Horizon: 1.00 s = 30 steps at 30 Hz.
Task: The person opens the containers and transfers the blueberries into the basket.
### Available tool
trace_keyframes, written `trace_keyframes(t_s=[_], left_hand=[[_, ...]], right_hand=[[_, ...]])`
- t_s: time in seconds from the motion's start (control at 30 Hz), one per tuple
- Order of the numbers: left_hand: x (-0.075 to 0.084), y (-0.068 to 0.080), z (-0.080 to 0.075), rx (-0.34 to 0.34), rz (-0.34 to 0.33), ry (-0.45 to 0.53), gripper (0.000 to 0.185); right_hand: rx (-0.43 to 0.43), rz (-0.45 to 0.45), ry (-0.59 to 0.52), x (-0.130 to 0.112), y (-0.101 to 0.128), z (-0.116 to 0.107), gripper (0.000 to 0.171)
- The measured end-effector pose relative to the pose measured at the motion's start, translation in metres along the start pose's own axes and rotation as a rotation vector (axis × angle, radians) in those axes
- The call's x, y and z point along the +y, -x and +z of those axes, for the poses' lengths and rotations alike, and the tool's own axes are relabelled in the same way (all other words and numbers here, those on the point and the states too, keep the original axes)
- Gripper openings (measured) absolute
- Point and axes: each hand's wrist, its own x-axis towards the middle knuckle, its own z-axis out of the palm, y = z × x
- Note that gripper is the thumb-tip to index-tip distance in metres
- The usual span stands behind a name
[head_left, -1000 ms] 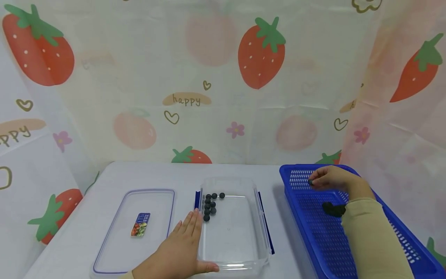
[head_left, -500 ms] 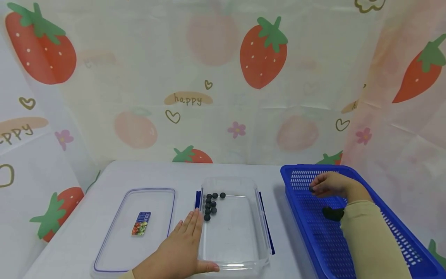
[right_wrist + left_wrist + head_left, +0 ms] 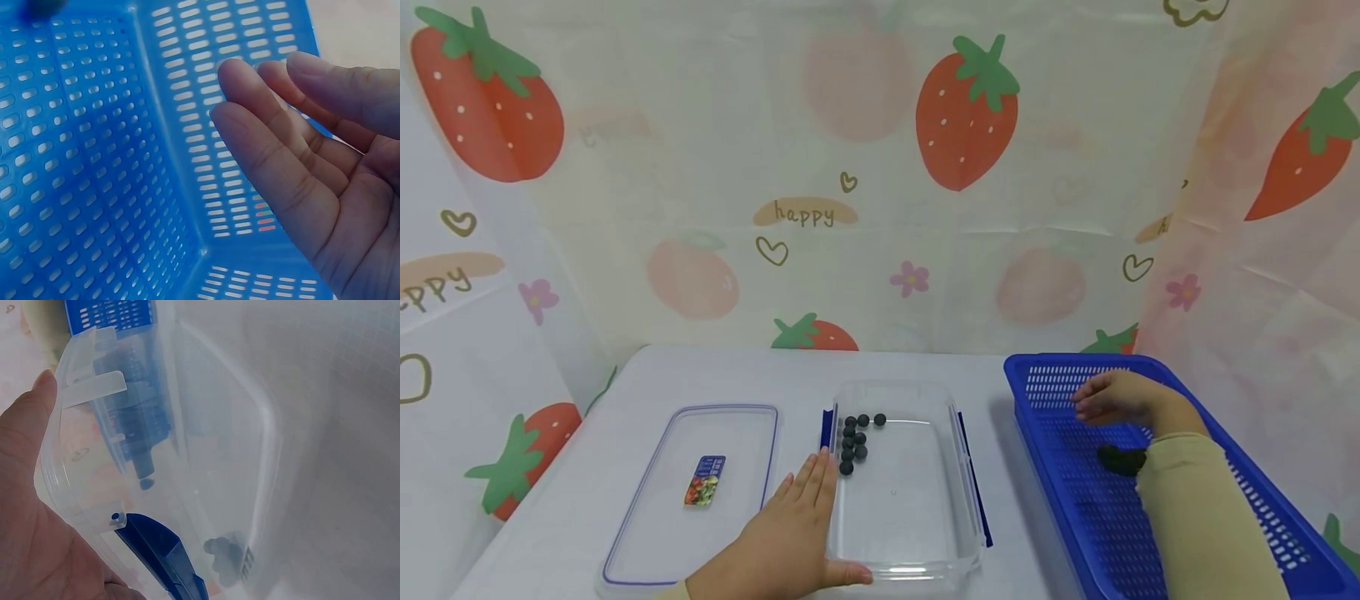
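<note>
Blue basket (image 3: 1262, 508): right hand (image 3: 1116, 398), pinching earlier, now hovers open-fingered; left hand (image 3: 782, 542) stays flat against clear container (image 3: 910, 492).

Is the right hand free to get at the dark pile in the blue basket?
Probably yes: the right hand is open inside the blue basket, the dark pile lies just nearer the person, with nothing between them.

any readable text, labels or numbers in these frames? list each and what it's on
"happy": on the strawberry-print backdrop, in a tan patch.
"ppy": cut-off repeat on the backdrop's left panel.
Small sticker on the clear lid: print too small to read.
Blue basket, clear container: no text visible.
</note>
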Motion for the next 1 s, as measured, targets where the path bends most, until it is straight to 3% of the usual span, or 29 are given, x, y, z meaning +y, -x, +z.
trace_keyframes(t_s=[0.53,1.0], left_hand=[[0.000,0.000,0.000,0.001,0.005,-0.006,0.125],[0.000,0.000,-0.001,-0.010,-0.006,-0.005,0.126]], right_hand=[[-0.012,-0.067,-0.035,-0.015,0.004,-0.005,0.032],[-0.084,-0.175,-0.032,-0.062,-0.006,0.012,0.032]])
